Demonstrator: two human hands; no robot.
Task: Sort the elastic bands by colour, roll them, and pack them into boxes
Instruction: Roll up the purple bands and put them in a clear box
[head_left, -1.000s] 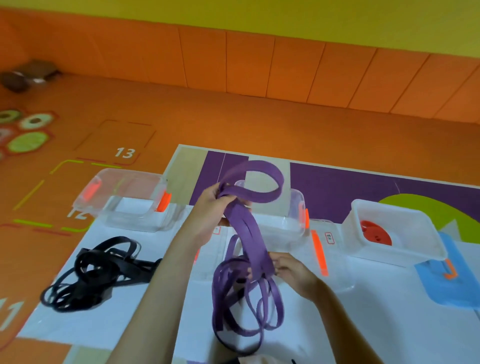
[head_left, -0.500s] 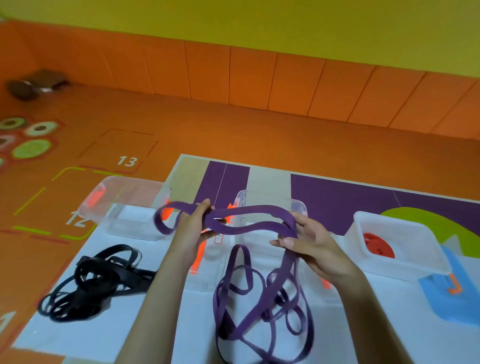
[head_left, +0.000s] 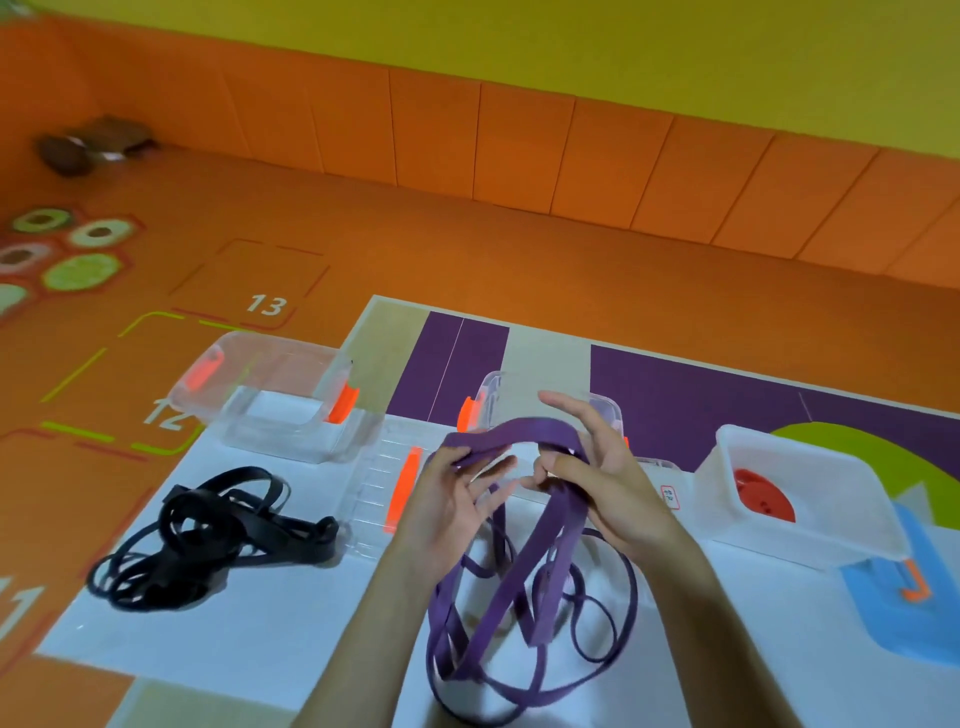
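Observation:
Both hands hold a wide purple elastic band (head_left: 511, 434) above the mat. My left hand (head_left: 449, 499) grips its left end. My right hand (head_left: 592, 478) pinches the right part, with the upper fingers spread. The band's long loops hang down into a tangle of purple bands (head_left: 519, 623) on the white mat. A pile of black bands (head_left: 208, 530) lies at the left. A clear box (head_left: 283, 405) with orange clips stands behind the black pile. Another clear box (head_left: 493, 395) stands behind my hands, mostly hidden. A white box (head_left: 795, 493) at the right holds a red roll (head_left: 761, 496).
A clear lid with an orange clip (head_left: 402, 491) lies left of my hands. A blue lid (head_left: 904, 597) lies under the white box at the right. The white and purple mat (head_left: 260, 639) lies on an orange floor with printed numbers; an orange padded wall runs behind.
My hands have come closer together, folding the purple band into a short arch. Half a second ago it was stretched wide between them.

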